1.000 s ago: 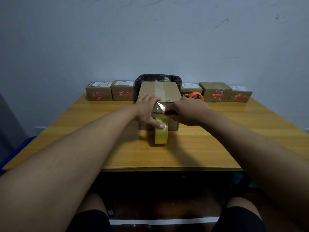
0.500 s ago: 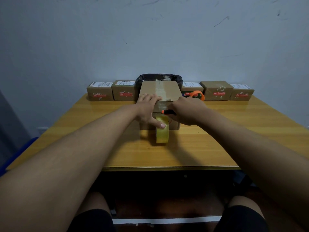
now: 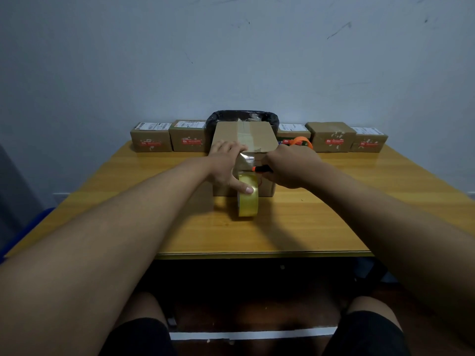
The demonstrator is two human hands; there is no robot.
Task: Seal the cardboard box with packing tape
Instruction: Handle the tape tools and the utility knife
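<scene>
A brown cardboard box (image 3: 259,136) stands mid-table, a strip of clear tape running along its top and down its near face. A yellowish tape roll (image 3: 248,201) stands on edge on the table just in front of the box, still joined to that strip. My left hand (image 3: 226,164) lies over the box's front top edge, fingers on the tape and thumb resting on the roll. My right hand (image 3: 290,165) grips an orange and black cutter (image 3: 261,169), whose tip touches the stretched tape above the roll.
Several small labelled boxes (image 3: 151,138) line the back of the wooden table (image 3: 334,214) against the wall. A black-lined bin (image 3: 243,116) sits behind the main box. An orange tape dispenser (image 3: 300,141) lies right of it. My knees show below the table's front edge.
Both hands stay in nearly the same place on the box and tape. The view has shifted slightly; no clear movement of the roll or cutter.
</scene>
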